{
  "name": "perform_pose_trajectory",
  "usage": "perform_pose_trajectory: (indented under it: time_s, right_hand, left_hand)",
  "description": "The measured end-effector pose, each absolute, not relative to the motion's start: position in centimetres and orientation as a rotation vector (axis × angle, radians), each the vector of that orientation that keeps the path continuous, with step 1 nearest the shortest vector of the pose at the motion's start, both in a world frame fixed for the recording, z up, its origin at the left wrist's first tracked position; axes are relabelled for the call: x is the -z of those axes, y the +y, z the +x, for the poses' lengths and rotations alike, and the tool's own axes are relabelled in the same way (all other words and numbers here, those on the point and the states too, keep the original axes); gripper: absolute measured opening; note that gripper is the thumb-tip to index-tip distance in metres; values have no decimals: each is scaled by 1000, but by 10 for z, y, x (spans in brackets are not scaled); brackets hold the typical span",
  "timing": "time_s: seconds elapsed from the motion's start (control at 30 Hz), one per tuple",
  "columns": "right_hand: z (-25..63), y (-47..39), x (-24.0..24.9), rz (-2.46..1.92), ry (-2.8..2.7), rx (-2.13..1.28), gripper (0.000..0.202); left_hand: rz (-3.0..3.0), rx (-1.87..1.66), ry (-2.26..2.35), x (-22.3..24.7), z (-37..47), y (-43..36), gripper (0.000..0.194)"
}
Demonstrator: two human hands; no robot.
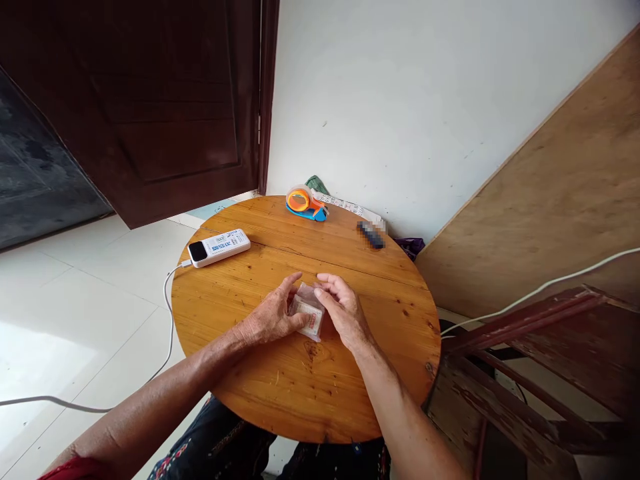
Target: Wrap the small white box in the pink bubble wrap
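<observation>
A small flat white pack with red print sits in a clear plastic bag just above the near middle of the round table. My left hand grips the pack from the left, its thumb lying across the printed face and the other fingers behind it. At the bag's upper end, my right hand pinches the plastic between thumb and fingers. What lies under the bag is hidden by my hands.
On the wooden table are a white power bank with a cable, an orange and blue tape dispenser and a dark blurred object. A wooden chair stands at the right. A dark red door is at the left.
</observation>
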State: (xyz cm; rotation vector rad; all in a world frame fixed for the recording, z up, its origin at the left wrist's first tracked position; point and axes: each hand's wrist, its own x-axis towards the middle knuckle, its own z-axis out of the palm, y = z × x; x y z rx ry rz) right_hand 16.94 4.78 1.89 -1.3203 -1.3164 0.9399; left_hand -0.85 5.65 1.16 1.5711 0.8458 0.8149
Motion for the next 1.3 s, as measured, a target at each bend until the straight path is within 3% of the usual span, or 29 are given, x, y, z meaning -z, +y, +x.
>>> perform_pose_trajectory:
  time_s: [0.37, 0.67, 0.83, 1.13, 1.3]
  right_hand:
    - [162, 49, -34, -1177, -1333, -894, 23]
    - [161, 20, -27, -1241, -1642, -447, 18]
    - [163, 4, -14, -1205, -1818, -195, 31]
    - [162, -17, -17, -1241, -2265, 331, 48]
    - [155, -25, -12, -1322, -2285, 394, 44]
  left_hand:
    - [1437, -798, 759, -2, -6, 67, 97]
    - [1456, -842, 787, -1, -2, 71, 86]
    - [1379, -726, 720, -8, -14, 75, 73]
    - [1349, -697, 678, -16, -22, 77, 69]
    - [1322, -704, 667, -14, -23, 77, 67]
